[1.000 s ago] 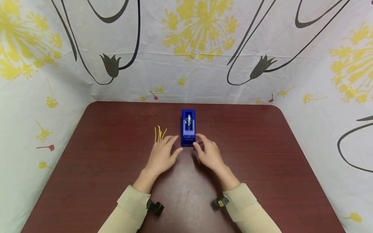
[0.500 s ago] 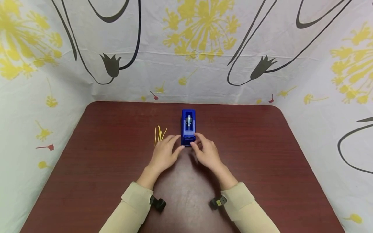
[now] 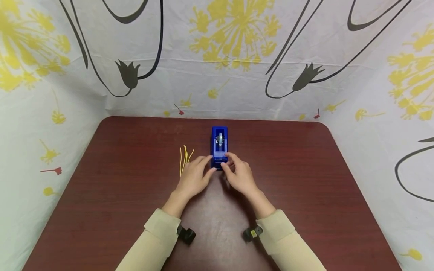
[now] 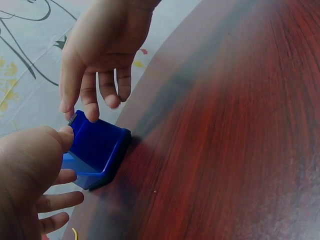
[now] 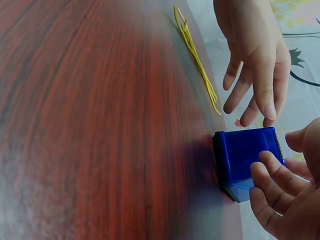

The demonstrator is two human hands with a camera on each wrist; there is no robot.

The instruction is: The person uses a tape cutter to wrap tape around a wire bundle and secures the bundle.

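1. Standing near the far edge of the surface (image 3: 288, 169), roughly midway between its far corners, the blue tape dispenser (image 3: 219, 152) is being flanked at its near end by the left hand (image 3: 192, 178) and the right hand (image 3: 241, 177).
2. Each grip is staying loose, fingers spread and gently bent without closing; whether every fingertip is touching the plastic, I cannot tell.
3. The serrated cutting edge (image 5: 278, 143) is facing the fingertips, so a careless press could be scratching skin.
4. With both grips gathering at one end only, an uneven push could be twisting the dispenser or sliding it towards the far edge.
5. Yellow strands (image 5: 195, 59) are lying just beside the left hand, whose outer fingers could be dragging them along if it sweeps sideways.
6. The right wrist view is revealing the teeth and more of the strands; from the head, the left hand is partly covering the strands.
7. Only the head view is showing the pale roll (image 3: 220, 139) inside.
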